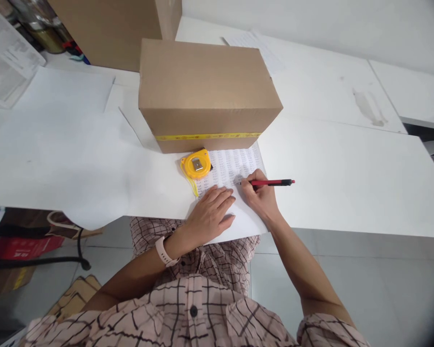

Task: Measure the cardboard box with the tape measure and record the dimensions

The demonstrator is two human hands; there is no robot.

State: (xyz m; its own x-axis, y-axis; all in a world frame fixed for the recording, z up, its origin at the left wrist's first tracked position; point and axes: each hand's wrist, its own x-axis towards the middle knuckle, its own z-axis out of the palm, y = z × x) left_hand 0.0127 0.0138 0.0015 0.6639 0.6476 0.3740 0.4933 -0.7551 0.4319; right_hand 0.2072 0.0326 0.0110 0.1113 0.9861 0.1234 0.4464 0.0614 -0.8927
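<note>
My right hand [259, 195] is closed around a red and black pen [273, 182], its tip on a sheet of paper [244, 217] with columns of handwriting. Flat on the lower left of that sheet lies my left hand [211, 214], fingers stretched out and holding nothing. A yellow tape measure [196, 164] with a yellow wrist strap rests on the sheet's upper left, just beyond my left fingers. Behind it stands a closed cardboard box [210, 86] with yellow printed tape along its front; the top of the sheet runs up to the box and is hidden there.
A larger cardboard box [108, 33] stands behind on the left. Big white sheets [68, 125] cover the left of the white table [347, 188], one hanging over its front edge. Another written sheet [256, 48] lies behind the box. Jars [47, 36] stand at the far left.
</note>
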